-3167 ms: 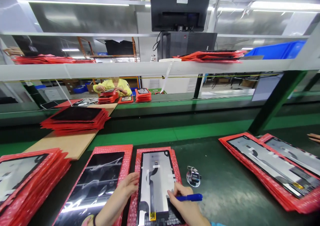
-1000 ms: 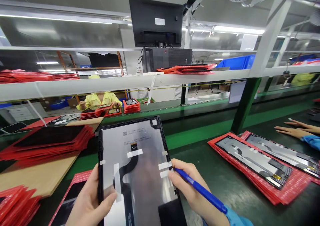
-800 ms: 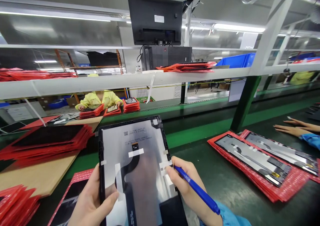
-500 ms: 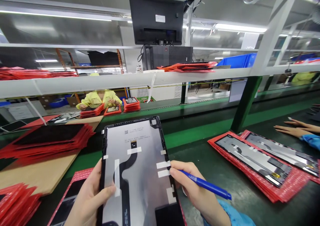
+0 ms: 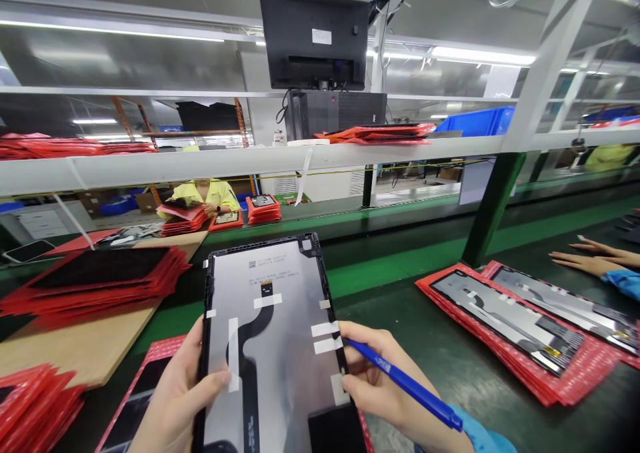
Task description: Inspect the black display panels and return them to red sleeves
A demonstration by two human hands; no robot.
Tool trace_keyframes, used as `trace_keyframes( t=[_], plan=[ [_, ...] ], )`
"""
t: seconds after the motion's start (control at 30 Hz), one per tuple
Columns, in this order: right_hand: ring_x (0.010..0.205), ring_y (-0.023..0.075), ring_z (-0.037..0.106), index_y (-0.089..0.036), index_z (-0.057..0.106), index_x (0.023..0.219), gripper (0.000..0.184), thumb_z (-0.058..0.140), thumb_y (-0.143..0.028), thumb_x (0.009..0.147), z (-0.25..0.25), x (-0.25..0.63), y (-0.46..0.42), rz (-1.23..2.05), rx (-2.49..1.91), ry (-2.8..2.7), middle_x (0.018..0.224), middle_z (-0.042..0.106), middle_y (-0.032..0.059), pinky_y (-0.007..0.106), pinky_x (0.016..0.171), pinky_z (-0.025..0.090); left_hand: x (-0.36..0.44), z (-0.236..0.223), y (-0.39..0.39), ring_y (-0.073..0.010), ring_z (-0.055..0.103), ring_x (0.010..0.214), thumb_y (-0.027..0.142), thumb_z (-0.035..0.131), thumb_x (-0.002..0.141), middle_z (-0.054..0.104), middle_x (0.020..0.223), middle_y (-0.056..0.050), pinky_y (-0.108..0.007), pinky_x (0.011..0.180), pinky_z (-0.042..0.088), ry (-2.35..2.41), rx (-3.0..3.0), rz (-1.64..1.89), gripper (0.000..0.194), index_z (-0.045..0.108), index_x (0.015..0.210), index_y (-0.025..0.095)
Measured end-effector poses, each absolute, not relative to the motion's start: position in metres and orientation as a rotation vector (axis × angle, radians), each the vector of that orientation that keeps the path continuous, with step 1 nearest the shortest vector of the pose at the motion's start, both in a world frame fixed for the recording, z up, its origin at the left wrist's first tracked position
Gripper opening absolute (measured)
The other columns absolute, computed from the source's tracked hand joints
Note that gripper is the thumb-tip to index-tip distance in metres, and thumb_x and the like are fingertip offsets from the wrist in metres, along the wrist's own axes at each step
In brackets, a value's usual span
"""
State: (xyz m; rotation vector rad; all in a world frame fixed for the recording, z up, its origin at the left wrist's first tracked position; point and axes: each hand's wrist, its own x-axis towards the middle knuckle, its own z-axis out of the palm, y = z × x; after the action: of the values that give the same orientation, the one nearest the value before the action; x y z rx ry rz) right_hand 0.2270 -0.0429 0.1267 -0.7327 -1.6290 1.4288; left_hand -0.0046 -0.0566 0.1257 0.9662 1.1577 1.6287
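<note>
Head view: the left hand [image 5: 175,393] grips the left edge of the display panel [image 5: 273,346], thumb pressed across the silver back next to a vertical white tape strip [image 5: 233,354], fingers hidden behind. The panel is held up off the green bench [image 5: 450,366], tilted toward the camera, back side facing the person, near centre of the scene. The right hand [image 5: 373,379] steadies the panel's right edge with its fingertips by the two short tape tabs [image 5: 325,336] while pinching a blue pen [image 5: 405,386] between thumb and fingers; the tip sits right at the panel edge. Risks, as a judgement: the panel is carried on edge grips only, so a slack left thumb lets it slide and drop onto the red-bagged panel [image 5: 145,399] directly below. The pen tip so close to the edge could scratch the backing or catch a tape tab and lift it. Thumb pressure near the black flex cable [image 5: 250,366] could crease it or shift its tape. Right side: more panels on red bubble bags [image 5: 520,333], and another person's hand [image 5: 590,259] flat on the bench far right, well apart. A stack of red bags [image 5: 95,283] sits far left.
</note>
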Motion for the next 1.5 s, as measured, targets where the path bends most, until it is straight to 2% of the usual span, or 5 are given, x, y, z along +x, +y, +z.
trace_keyframes(
  t=[0.4, 0.6, 1.23, 1.37, 1.5],
  plan=[
    [0.062, 0.0121, 0.039, -0.02, 0.062, 0.116, 0.038, 0.06, -0.023, 0.079, 0.118, 0.233, -0.044, 1.34, -0.708, -1.62, 0.071, 0.048, -0.0035, 0.025, 0.058, 0.034, -0.013, 0.121, -0.053, -0.0248, 0.067, 0.099, 0.031, 0.082, 0.054, 0.072, 0.11, -0.002, -0.022, 0.078, 0.054, 1.145, 0.983, 1.603, 0.084, 0.05, 0.131, 0.023],
    [0.056, 0.0137, 0.039, -0.02, 0.061, 0.066, 0.021, 0.057, -0.036, 0.079, 0.124, 0.228, -0.045, 1.058, -1.052, -1.609, 0.056, 0.04, -0.0052, 0.027, 0.061, 0.036, -0.008, 0.124, -0.058, -0.0292, 0.071, 0.085, 0.022, 0.085, 0.044, 0.076, 0.1, -0.004, -0.025, 0.056, 0.055, 1.108, 0.953, 1.544, 0.103, 0.041, 0.138, 0.024],
    [0.05, 0.0111, 0.037, -0.019, 0.055, 0.064, 0.034, 0.06, -0.044, 0.086, 0.122, 0.22, -0.028, 1.005, -0.991, -1.642, 0.054, 0.038, -0.0058, 0.025, 0.049, 0.028, 0.007, 0.129, -0.064, -0.0194, 0.069, 0.083, 0.038, 0.076, 0.069, 0.075, 0.097, -0.002, -0.022, 0.073, 0.053, 1.181, 1.112, 1.634, 0.052, 0.059, 0.116, 0.023],
    [0.113, 0.024, 0.059, -0.029, 0.057, 0.123, 0.054, 0.078, -0.036, 0.074, 0.117, 0.22, -0.024, 1.28, -0.711, -1.295, 0.123, 0.064, 0.0068, 0.036, 0.094, 0.045, 0.01, 0.123, -0.063, -0.0169, 0.063, 0.055, 0.037, 0.076, 0.068, 0.071, 0.062, 0.0, -0.022, 0.056, 0.05, 1.454, 1.42, 1.798, 0.014, 0.073, 0.072, 0.024],
    [0.128, 0.0284, 0.05, -0.037, 0.058, 0.123, 0.056, 0.073, -0.056, 0.072, 0.104, 0.213, -0.024, 1.687, -0.316, -1.012, 0.144, 0.05, 0.0034, 0.047, 0.101, 0.042, 0.007, 0.113, -0.048, -0.0244, 0.072, 0.09, 0.018, 0.059, 0.082, 0.077, 0.097, -0.005, -0.031, 0.087, 0.052, 1.238, 2.076, 1.705, 0.03, 0.074, 0.105, 0.03]
  ],
)
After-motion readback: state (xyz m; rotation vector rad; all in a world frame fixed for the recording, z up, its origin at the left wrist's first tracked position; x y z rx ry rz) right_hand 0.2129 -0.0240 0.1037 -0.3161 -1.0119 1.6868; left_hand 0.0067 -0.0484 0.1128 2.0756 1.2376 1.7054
